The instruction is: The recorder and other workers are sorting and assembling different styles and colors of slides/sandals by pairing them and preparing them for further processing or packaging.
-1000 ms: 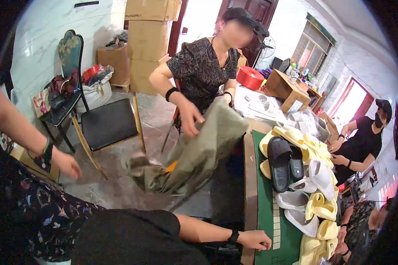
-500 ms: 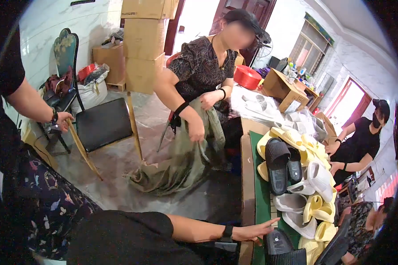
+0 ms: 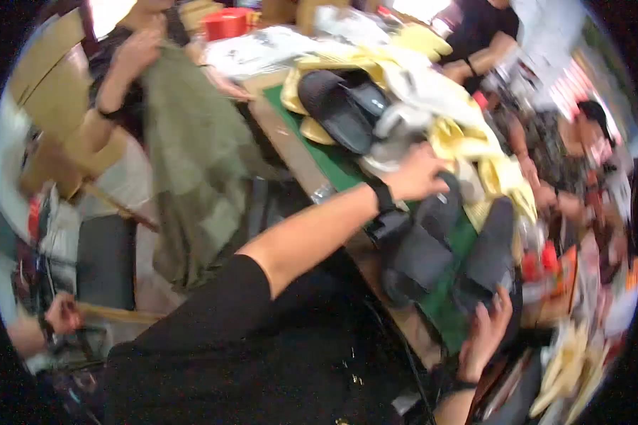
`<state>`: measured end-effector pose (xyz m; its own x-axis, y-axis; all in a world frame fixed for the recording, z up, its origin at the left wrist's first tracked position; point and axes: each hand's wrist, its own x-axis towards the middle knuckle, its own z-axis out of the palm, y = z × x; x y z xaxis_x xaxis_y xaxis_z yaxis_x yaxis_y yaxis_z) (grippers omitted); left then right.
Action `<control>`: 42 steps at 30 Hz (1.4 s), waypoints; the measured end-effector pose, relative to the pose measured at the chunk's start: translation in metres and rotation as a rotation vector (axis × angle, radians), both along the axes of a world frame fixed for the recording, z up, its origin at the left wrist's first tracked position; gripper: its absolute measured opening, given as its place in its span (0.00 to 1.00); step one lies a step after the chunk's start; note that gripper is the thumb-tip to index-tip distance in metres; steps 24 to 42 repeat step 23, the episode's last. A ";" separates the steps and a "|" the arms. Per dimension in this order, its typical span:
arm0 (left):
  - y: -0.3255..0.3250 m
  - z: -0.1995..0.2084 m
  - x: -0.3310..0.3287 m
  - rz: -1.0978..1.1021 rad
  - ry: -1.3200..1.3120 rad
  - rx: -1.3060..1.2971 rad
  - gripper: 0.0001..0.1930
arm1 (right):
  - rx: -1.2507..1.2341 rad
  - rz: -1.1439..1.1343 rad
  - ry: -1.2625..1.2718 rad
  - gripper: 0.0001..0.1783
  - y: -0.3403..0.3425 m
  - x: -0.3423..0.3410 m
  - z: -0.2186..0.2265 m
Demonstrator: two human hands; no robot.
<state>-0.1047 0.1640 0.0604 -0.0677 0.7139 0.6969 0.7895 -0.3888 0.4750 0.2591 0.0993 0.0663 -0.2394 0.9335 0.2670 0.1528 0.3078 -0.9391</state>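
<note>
My left hand (image 3: 420,176) reaches over the table to the far end of a black slide sandal (image 3: 422,248). Its fingers touch that end or hover just over it; blur hides whether they grip. A second black slide (image 3: 483,258) lies to the right, roughly alongside. At its near end is my right hand (image 3: 485,329), thumb and fingers apart, fingertips against or beside the sole. Farther back, another black slide (image 3: 333,106) rests on a heap of yellow slides (image 3: 450,138) and white-grey ones (image 3: 400,117).
The table has a green mat (image 3: 443,319) and a brown edge (image 3: 280,138). At left a co-worker holds up olive cloth (image 3: 195,156). Other people stand or sit at the far right side. A black-seated chair (image 3: 106,251) stands at lower left, a person's hand (image 3: 64,313) beside it.
My view has swung right and down toward the table. My left hand has reached farther across the slides, and my right hand has come into view. The co-worker's cloth is raised higher.
</note>
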 end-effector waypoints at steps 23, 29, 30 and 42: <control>-0.136 -0.019 0.077 -0.212 0.126 -0.387 0.48 | 0.464 0.194 -0.621 0.20 -0.010 -0.013 0.021; -0.136 -0.019 0.077 -0.212 0.126 -0.387 0.48 | 0.464 0.194 -0.621 0.20 -0.010 -0.013 0.021; -0.136 -0.019 0.077 -0.212 0.126 -0.387 0.48 | 0.464 0.194 -0.621 0.20 -0.010 -0.013 0.021; -0.136 -0.019 0.077 -0.212 0.126 -0.387 0.48 | 0.464 0.194 -0.621 0.20 -0.010 -0.013 0.021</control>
